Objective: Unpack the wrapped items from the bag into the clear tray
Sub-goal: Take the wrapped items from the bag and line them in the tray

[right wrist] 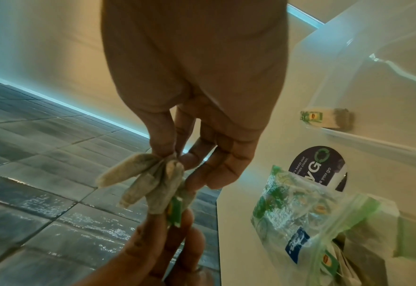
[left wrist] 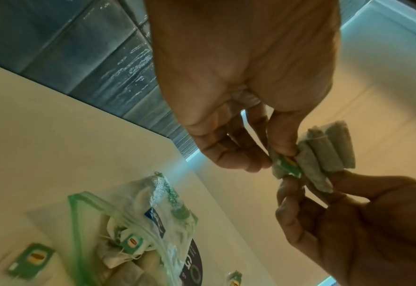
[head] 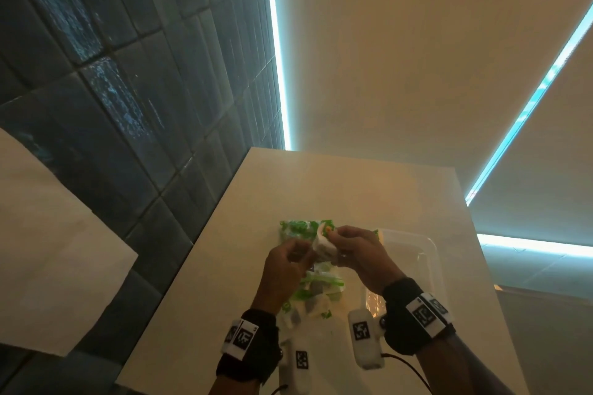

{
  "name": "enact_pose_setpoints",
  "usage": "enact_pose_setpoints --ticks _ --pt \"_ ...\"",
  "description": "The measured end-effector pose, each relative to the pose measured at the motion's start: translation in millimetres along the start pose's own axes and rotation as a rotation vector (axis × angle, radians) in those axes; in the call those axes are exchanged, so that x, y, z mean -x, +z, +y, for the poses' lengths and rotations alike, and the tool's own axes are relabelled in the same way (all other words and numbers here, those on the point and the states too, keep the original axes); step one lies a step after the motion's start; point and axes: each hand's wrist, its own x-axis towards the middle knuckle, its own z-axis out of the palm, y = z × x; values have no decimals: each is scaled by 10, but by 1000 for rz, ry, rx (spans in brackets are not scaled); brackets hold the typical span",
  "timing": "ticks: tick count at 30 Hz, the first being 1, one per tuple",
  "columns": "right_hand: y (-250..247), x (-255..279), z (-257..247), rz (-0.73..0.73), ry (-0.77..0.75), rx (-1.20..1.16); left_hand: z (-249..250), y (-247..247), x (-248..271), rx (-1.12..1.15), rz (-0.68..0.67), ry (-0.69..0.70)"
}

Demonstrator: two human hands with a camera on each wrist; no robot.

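Observation:
A bunch of several grey-white tea bags (head: 322, 244) with a green tag (left wrist: 287, 164) hangs between both hands above the table. My left hand (head: 305, 252) pinches the green tag between thumb and forefinger (left wrist: 281, 149). My right hand (head: 332, 236) pinches the paper tops of the tea bags (right wrist: 153, 181). Below the hands lies the clear zip bag (head: 309, 287) with a green seal, its mouth open and more tea bags inside (left wrist: 118, 257). The clear tray (head: 430, 253) stands right of the bag, and one tea bag (right wrist: 326, 119) lies in it.
A loose green-tagged tea bag (left wrist: 30, 260) lies on the cream table (head: 256, 196) beside the zip bag, another (left wrist: 235, 278) on its far side. The table's left edge drops to dark floor tiles (head: 112, 106). A black round label (right wrist: 319, 166) shows by the bag.

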Motion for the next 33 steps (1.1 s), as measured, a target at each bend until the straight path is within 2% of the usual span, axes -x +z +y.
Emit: enact_pose_setpoints --ticks 7,11,16,19,23,28,33 --pt "-33 -10 11 3 25 46 33 46 4 82 83 -46" --pt "4 -6 1 63 -32 141 6 87 5 169 141 -112" --pt "39 -9 87 171 -132 353 -42 90 35 311 41 -280" --pt "46 20 168 166 -175 445 -74 103 52 288 -8 -291" --pt "36 92 221 131 -134 291 -71 141 72 324 25 -302" --pt "-66 171 247 11 57 95 -77 228 78 311 49 -259" --pt "-190 164 337 89 40 57 -178 351 5 218 51 -305"
